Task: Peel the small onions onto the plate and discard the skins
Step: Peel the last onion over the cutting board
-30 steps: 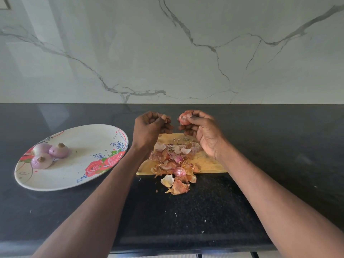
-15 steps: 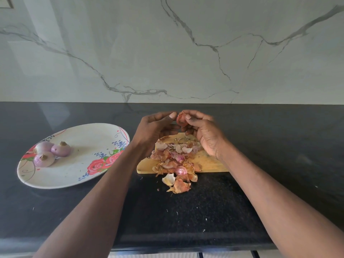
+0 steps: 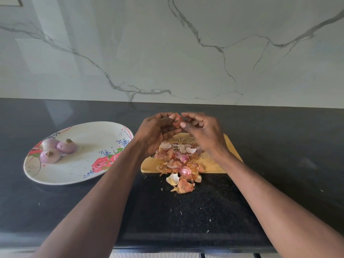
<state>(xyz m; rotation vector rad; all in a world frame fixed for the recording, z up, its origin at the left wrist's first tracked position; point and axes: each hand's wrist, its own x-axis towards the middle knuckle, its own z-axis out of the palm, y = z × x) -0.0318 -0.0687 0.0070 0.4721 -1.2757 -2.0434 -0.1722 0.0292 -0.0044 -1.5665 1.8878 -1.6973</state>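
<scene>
1. Black speckled stone counter [image 3: 186,216], a white marble-veined wall [image 3: 167,43] behind it. Crumbs of skin scattered along the near edge.
2. Nearest the person: loose onion skins [image 3: 183,185] spilled off the front of the wooden cutting board [image 3: 230,155] onto the counter. More skins heaped on the board, with what looks like one purple onion [image 3: 185,170] at its front edge.
3. Left of the board, apart from it: oval floral plate [image 3: 78,172] with three peeled onions [image 3: 57,148] clustered at its far-left end, touching one another.
4. Above the far end of the board, both hands meet on the onion being peeled [image 3: 177,120]. A second ago they were apart, the onion in the right hand alone; half a second ago the left was reaching in.
5. Left hand [image 3: 156,131]: fingers curled round the onion, cupping it from the left. Right hand [image 3: 202,133]: fingers bent, thumb and fingertips on the onion's right side, apparently pinching at skin; the exact contact is blurred.
6. Judgement: another strip is about to come off. Fourth onion not yet on the plate; skins not yet discarded.
</scene>
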